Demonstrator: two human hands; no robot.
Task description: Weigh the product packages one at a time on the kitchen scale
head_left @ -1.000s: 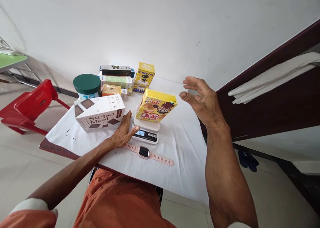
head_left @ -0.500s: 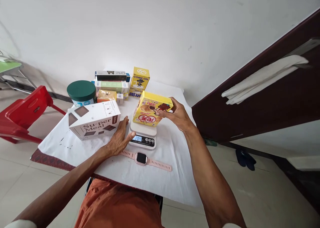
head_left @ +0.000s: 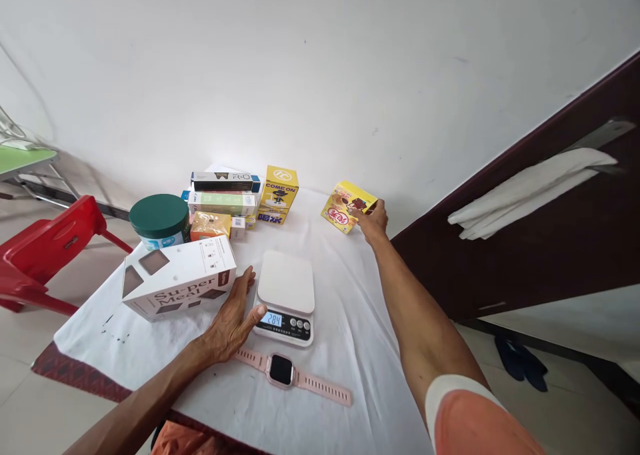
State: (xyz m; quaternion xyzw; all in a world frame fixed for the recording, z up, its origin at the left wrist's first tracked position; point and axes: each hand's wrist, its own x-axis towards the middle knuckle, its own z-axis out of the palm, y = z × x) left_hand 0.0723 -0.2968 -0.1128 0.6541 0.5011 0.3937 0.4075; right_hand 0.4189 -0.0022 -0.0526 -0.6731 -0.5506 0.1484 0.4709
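A yellow snack box point(head_left: 345, 205) with red lettering is in my right hand point(head_left: 373, 222), slightly tilted over the far right part of the table. Its fingers wrap the box's right side. My left hand point(head_left: 231, 325) lies with fingers stretched out between the white Su-per Meal box point(head_left: 183, 276) and a white digital scale point(head_left: 287, 282). The left thumb reaches to the scale's left front corner, beside a lit display that appears to read 284. Nothing sits on the scale's plate. A pink smartwatch point(head_left: 281, 370) lies flat in front of the scale.
A green-lidded tub point(head_left: 159, 218), stacked cartons point(head_left: 223, 203), an orange packet point(head_left: 210, 225) and yellow COME ON boxes point(head_left: 278, 194) stand at the back left. A red chair point(head_left: 60, 248) is left of the table. The wall point(head_left: 320, 75) rises behind; a dark door point(head_left: 540, 202) stands right.
My right hand has carried the yellow snack box off the scale, to the right and toward the wall. My left hand keeps its place beside the scale. The view has shifted a little.
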